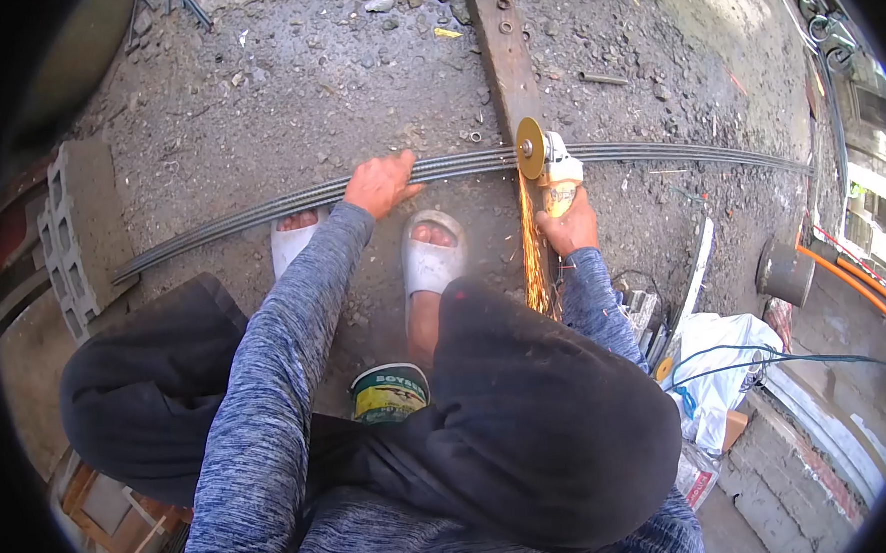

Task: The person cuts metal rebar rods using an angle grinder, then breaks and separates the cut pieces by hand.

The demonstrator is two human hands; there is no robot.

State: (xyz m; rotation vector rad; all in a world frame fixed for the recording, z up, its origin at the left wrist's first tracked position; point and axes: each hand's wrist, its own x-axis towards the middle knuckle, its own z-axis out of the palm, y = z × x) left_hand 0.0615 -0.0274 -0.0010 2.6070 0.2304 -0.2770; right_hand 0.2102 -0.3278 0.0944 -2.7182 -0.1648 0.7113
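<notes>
A bundle of thin metal rods stretches across the ground from left to right, lying over a dark wooden beam. My left hand is closed round the rods, left of the beam. In my right hand is an angle grinder, gripped by its body. The grinder's yellowish disc stands upright against the rods where they cross the beam. Orange sparks stream from the disc down toward my right knee.
A hollow concrete block lies at the left under the rod ends. Between my legs is a green and yellow bucket. At the right are a metal cylinder, orange hoses, a white plastic bag and dark cords.
</notes>
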